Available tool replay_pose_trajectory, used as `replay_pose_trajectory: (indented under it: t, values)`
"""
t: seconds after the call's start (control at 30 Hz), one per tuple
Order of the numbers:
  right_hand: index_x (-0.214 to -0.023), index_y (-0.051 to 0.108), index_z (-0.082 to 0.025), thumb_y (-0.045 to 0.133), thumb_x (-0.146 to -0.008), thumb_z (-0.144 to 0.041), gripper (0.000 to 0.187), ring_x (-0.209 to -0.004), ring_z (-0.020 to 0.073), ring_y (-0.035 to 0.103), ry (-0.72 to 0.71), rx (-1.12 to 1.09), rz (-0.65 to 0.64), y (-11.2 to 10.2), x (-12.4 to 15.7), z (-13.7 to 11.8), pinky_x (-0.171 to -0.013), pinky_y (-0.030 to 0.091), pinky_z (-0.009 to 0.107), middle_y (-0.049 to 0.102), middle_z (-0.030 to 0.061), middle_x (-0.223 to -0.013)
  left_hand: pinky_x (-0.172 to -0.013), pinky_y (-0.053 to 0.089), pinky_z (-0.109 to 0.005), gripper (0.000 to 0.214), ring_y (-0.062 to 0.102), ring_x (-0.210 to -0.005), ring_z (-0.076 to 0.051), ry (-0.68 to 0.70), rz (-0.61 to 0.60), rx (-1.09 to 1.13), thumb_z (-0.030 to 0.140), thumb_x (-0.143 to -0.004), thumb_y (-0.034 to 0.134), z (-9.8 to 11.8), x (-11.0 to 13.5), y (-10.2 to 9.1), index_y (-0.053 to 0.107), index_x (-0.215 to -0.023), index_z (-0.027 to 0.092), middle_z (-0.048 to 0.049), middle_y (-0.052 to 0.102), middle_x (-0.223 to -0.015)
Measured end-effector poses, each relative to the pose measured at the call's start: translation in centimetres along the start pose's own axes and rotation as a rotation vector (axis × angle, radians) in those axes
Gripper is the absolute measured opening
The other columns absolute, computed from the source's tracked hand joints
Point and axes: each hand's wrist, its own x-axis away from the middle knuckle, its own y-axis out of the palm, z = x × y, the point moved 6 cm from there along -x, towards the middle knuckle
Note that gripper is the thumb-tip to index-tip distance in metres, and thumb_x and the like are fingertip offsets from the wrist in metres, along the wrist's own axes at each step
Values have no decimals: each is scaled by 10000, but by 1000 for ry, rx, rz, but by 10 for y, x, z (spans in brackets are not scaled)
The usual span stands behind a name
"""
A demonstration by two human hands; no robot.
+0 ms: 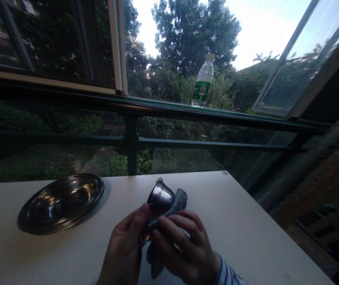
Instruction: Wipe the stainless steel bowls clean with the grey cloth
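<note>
Over the white table [240, 233], both hands meet near the lower middle of the head view. My left hand [124, 253] is closed around a small shiny steel cup [160, 196], tilted on its side with its base towards me. My right hand [187, 247] grips a grey cloth [178, 201] that wraps against the cup's right side and hangs down between the hands. A striped sleeve shows at the right wrist.
A dark steel plate [61, 202] lies on the table to the left. A clear water bottle [202, 81] with a green label stands on the railing ledge [157, 107] behind. An open window frame [302, 67] angles out at the right; the table's right edge drops off.
</note>
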Motion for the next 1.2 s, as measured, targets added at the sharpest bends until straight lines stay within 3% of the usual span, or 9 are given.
replay_pose_trajectory:
  t: [0.1, 0.23, 0.3, 0.43, 0.5, 0.73, 0.97, 1.13, 1.2]
  values:
    - [-1050, 573, -125, 563, -733, -156, 318, -945, 222, 477, 167, -54, 22, -3, 1, 17, -804, 441, 394, 552, 97, -1070, -715, 456, -274, 237, 588, -670, -145, -56, -97, 22, 324, -715, 597, -5, 1, 6, 683, -834, 137, -32, 674, -742]
    - [-1085, 536, -137, 505, -756, -113, 332, -940, 219, 478, 398, -123, 8, -6, 3, 40, -772, 451, 396, 549, 110, -1029, -695, 449, -251, 213, 568, -627, -124, -30, -89, 2, 323, -717, 596, -6, 2, 4, 685, -758, 134, -20, 666, -695]
    - [-1082, 538, -139, 498, -754, -119, 331, -937, 222, 478, 381, -136, -12, -7, 1, 38, -758, 453, 396, 545, 114, -1034, -667, 449, -249, 232, 568, -639, -132, -35, -92, -4, 331, -723, 587, -6, 2, 4, 685, -792, 133, -26, 663, -699]
    - [-1005, 585, -133, 529, -718, -158, 294, -898, 223, 480, 147, -123, -22, -7, -7, 13, -755, 446, 395, 564, 98, -1024, -627, 445, -235, 236, 559, -635, -128, -42, -91, 12, 323, -732, 578, -4, 2, 5, 679, -837, 138, -21, 649, -696]
    - [-982, 593, -144, 543, -703, -160, 284, -877, 213, 485, 103, -111, -12, -6, -8, 8, -766, 443, 390, 578, 82, -1004, -597, 443, -237, 244, 550, -601, -128, -42, -80, 17, 327, -724, 584, -3, 1, 5, 681, -833, 132, -18, 633, -650]
    - [-1090, 529, -148, 455, -766, -105, 335, -951, 217, 470, 455, -181, -24, -4, 3, 42, -773, 446, 392, 535, 110, -1039, -694, 440, -269, 258, 567, -635, -142, -27, -73, -58, 346, -708, 598, -6, 2, 5, 693, -822, 135, -30, 653, -682]
    - [-1016, 576, -123, 522, -711, -171, 313, -914, 230, 467, 119, -159, -46, -6, -9, 10, -771, 426, 406, 562, 98, -1020, -623, 439, -248, 221, 548, -604, -129, -54, -100, -7, 314, -700, 608, -9, 0, 5, 693, -801, 138, -30, 657, -705]
    - [-1112, 520, -146, 468, -763, -128, 354, -969, 224, 450, 395, -197, -53, -3, 1, 37, -784, 437, 402, 531, 110, -1060, -675, 439, -276, 242, 563, -635, -156, -29, -38, -59, 340, -659, 637, -4, 1, 8, 698, -752, 125, -34, 651, -649]
    - [-1123, 513, -148, 453, -769, -122, 360, -971, 222, 453, 430, -200, -62, -3, 1, 39, -783, 440, 406, 528, 114, -1061, -668, 438, -281, 251, 560, -623, -158, -27, -18, -89, 349, -660, 632, -3, 2, 8, 696, -741, 120, -36, 649, -638]
